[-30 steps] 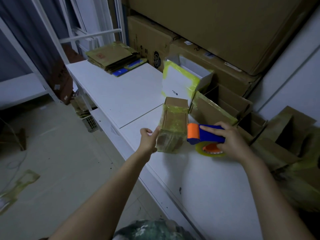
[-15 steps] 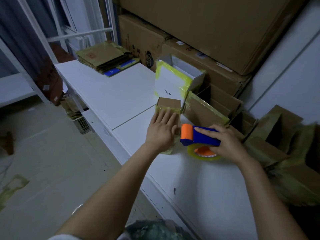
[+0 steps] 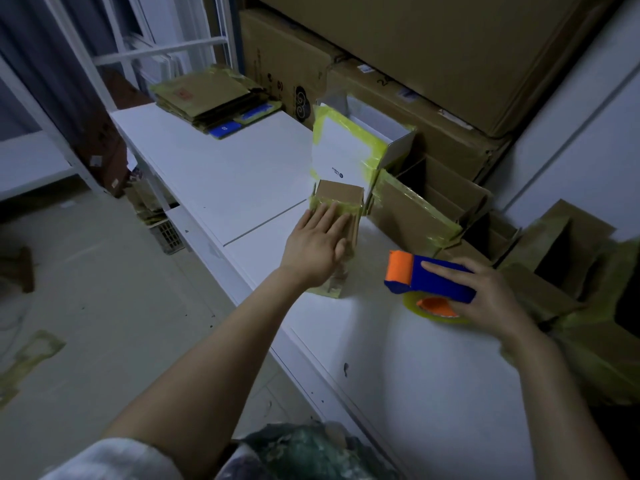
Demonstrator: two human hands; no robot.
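Observation:
A small brown cardboard box (image 3: 341, 194) wrapped with yellowish tape lies on the white table (image 3: 225, 174). My left hand (image 3: 317, 245) lies flat on top of it, fingers straight and pressing down. To the right, my right hand (image 3: 491, 299) grips a blue and orange tape dispenser (image 3: 420, 277) with a roll of clear yellowish tape (image 3: 433, 308) under it. The dispenser is apart from the box, a short way to its right.
A white taped box (image 3: 346, 150) stands behind the small one. Open brown cartons (image 3: 412, 216) line the right side and large cartons (image 3: 433, 53) stack behind. Flattened cardboard (image 3: 204, 95) lies at the table's far end. A white rack (image 3: 104, 57) and tape scraps (image 3: 31, 351) are on the left.
My left hand moved from the box's near end onto its top and now presses it flat. My right hand drew the tape dispenser away from the box to the right.

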